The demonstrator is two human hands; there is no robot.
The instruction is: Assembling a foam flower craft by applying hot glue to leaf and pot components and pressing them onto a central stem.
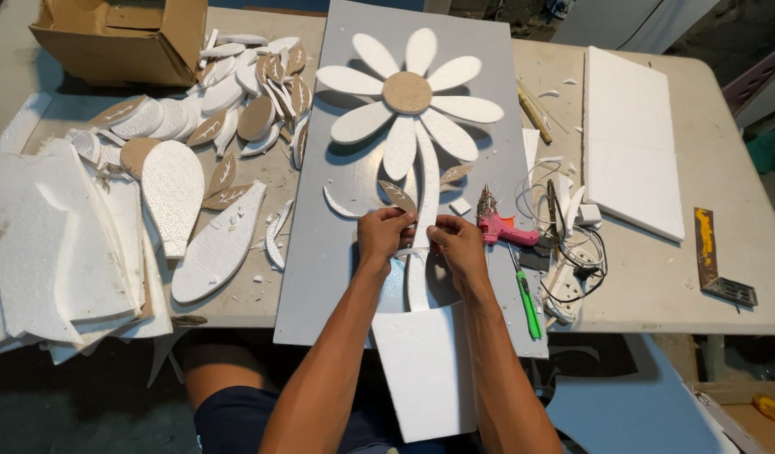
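Foam offcuts (60,244) are lying piled at the bench's (656,286) left edge. Left hand (382,234) is pinching a brown paper leaf (398,195) against the white foam stem (424,210) on the grey board (320,252) — right hand (455,244) is gripping the stem just beside it. Pink glue gun (501,225) is resting to the right.

Board (337,252) lies on the table (656,286), foam flower (408,97) on the board's far end. Left of the board: loose petals (228,92), foam scraps (60,244), cardboard box (118,38) behind them. Right of the board: glue gun (505,229), foam slab (627,139) farther right.
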